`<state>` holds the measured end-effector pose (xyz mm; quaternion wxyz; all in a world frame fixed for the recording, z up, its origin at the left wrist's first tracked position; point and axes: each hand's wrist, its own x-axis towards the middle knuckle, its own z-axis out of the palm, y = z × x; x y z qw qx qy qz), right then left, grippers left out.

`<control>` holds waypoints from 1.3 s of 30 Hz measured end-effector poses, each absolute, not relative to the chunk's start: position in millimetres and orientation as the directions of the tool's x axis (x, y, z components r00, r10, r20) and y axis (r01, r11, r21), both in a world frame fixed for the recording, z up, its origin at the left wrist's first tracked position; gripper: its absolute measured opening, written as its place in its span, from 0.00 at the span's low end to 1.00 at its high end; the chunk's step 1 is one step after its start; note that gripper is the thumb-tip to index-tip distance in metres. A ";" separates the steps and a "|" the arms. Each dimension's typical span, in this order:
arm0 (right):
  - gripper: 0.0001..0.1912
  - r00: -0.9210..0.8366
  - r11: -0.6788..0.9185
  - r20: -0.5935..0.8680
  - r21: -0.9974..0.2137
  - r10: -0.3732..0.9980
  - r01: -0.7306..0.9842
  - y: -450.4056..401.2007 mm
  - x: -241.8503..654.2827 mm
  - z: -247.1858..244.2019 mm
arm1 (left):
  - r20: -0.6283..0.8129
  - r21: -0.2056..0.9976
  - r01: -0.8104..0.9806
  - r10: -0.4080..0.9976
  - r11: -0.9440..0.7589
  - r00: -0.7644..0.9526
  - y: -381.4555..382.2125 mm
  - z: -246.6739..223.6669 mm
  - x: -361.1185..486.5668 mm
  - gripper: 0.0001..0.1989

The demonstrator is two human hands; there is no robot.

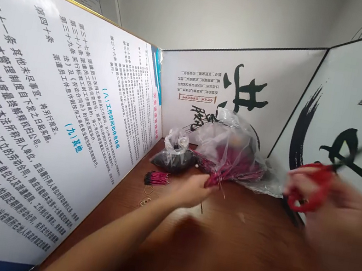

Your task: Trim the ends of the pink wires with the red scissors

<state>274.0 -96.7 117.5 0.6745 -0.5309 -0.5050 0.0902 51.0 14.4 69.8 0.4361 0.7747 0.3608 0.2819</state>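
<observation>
My left hand [194, 190] is closed on the end of a bundle of magenta sticks [217, 179] at the front of a large clear plastic bag [232, 140]. A thin brown strand hangs below the fingers. At the right, my right hand [333, 204], smeared by motion, holds red-handled scissors [313, 189] with the dark blades pointing up and right. Left of the big bag sits a smaller clear bag [174, 155] with dark contents. In front of it lies a small bundle of magenta sticks with black ends [156, 178].
Tan bands [145, 201] lie on the brown table [216, 254] near the small bundle. A printed white panel [66, 110] stands along the left, and panels with black brush characters [280, 87] stand behind and at the right.
</observation>
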 end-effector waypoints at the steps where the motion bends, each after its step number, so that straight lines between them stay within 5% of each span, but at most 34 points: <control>1: 0.11 0.435 0.374 0.551 -0.822 0.712 0.430 -99.1 267.9 106.2 | 0.090 0.823 0.392 0.777 -0.410 0.623 8.5 55.3 52.5 0.09; 8: 0.14 0.350 0.101 0.353 -0.815 0.868 0.571 -115.7 253.8 -3.3 | -0.012 0.446 0.616 0.683 -0.650 0.730 8.6 10.2 57.5 0.08; 14: 0.14 0.300 -0.016 0.261 -0.729 0.918 0.685 -108.8 268.8 -27.3 | 0.077 0.300 0.636 0.682 -0.711 0.727 9.7 9.5 58.1 0.11; 21: 0.13 0.256 -0.083 0.188 -0.633 0.948 0.770 -107.6 267.7 -28.2 | 0.200 0.301 0.598 0.662 -0.743 0.722 0.2 8.4 36.8 0.18; 39: 0.13 0.220 -0.023 0.259 -0.597 0.941 0.802 -76.9 214.4 -30.5 | 0.204 0.395 0.513 0.617 -0.762 0.760 -0.5 3.3 25.9 0.07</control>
